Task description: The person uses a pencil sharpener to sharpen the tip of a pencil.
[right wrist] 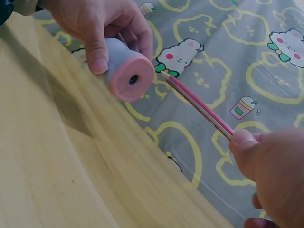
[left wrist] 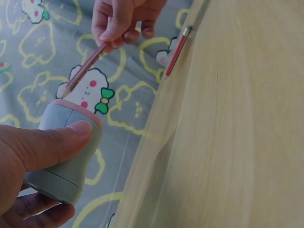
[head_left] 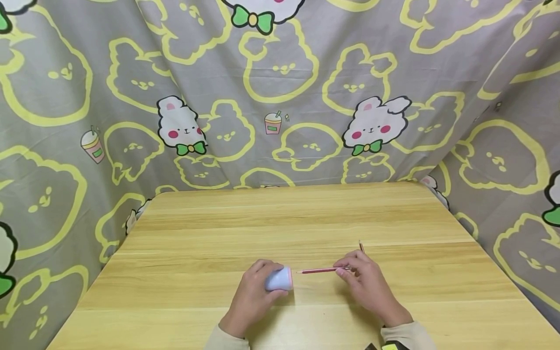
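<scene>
My left hand [head_left: 251, 294] grips a light blue pencil sharpener [head_left: 279, 279] tilted on its side, its pink end facing right. In the right wrist view that pink face [right wrist: 121, 86] shows a dark round hole. My right hand [head_left: 367, 282] pinches a red striped pencil [head_left: 317, 270] near its rear end. The pencil's sharpened tip points left at the sharpener, with a small gap between them. Both are held above the wooden table [head_left: 218, 228]. Behind my right hand lies a second red pencil [left wrist: 178, 51], partly hidden by that hand in the head view.
A grey curtain [head_left: 297, 63] with yellow outlines and white cartoon animals hangs behind the table and at its sides. At the bottom edge of the head view, a black and yellow object [head_left: 389, 346] shows beside my right sleeve [head_left: 407, 335].
</scene>
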